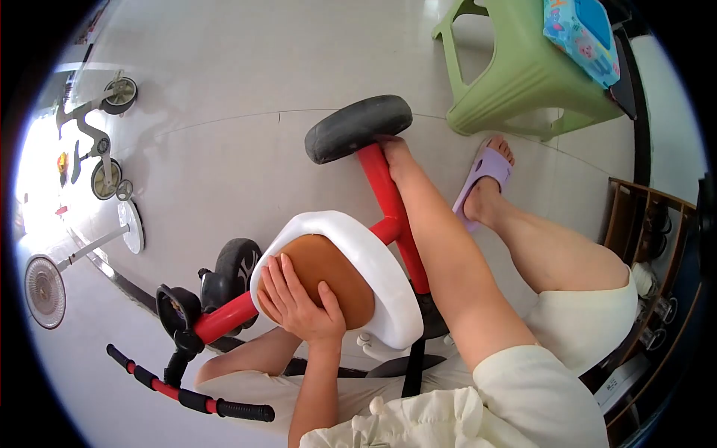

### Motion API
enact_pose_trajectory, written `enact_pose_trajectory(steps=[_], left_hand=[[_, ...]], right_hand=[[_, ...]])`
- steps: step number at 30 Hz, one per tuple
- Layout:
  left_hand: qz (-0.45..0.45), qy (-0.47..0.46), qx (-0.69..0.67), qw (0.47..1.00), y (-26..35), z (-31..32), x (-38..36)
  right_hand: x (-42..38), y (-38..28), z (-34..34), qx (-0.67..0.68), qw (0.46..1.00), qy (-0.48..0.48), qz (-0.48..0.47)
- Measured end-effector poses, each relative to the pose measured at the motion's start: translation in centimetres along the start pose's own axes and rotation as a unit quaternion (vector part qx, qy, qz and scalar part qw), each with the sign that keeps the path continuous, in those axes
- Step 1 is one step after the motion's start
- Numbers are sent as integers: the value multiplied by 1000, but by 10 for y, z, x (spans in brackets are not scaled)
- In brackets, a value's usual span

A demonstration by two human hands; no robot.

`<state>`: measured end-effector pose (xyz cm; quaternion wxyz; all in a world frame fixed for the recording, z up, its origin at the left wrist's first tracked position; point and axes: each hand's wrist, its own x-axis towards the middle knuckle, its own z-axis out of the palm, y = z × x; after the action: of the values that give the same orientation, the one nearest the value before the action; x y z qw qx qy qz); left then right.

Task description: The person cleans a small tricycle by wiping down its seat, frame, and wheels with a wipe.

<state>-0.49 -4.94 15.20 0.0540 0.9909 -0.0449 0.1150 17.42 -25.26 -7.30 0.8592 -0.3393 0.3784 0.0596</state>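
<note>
A child's tricycle with a red tube frame point(385, 190) stands in front of me. Its white seat point(396, 299) has a brown pad point(347, 280). My left hand point(310, 306) lies on that pad, fingers stretched out flat. At the far end of the red tube, my right hand point(396, 155) is closed around the part beside a black wheel point(358, 128); its fingertips are partly hidden. The handlebar point(194, 399), with black grips, points to the lower left. Another black wheel point(237, 270) shows behind the frame. Lower parts are hidden under the seat and my arms.
A green plastic stool point(515, 67) at the upper right bears a blue wipes pack point(586, 37). My foot in a purple slipper point(485, 175) is below it. A shoe rack point(624, 216) stands right. At left are a grey balance bike point(97, 134) and a white stand point(97, 246).
</note>
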Motion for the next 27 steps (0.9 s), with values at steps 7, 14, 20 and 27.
enact_pose_trajectory(steps=[7,14,20,27], left_hand=[[16,7,5,1000,2,-1,-1],[13,7,15,1000,2,-2,0],[10,10,11,1000,0,-1,1],[0,21,-8,1000,-1,0,0]], right_hand=[[-9,2,-11,-46,991,41,-117],[-28,1,-7,-59,981,80,-167],[-42,-4,-8,-105,966,11,-238],[-53,-10,-10,-5,988,20,-153]])
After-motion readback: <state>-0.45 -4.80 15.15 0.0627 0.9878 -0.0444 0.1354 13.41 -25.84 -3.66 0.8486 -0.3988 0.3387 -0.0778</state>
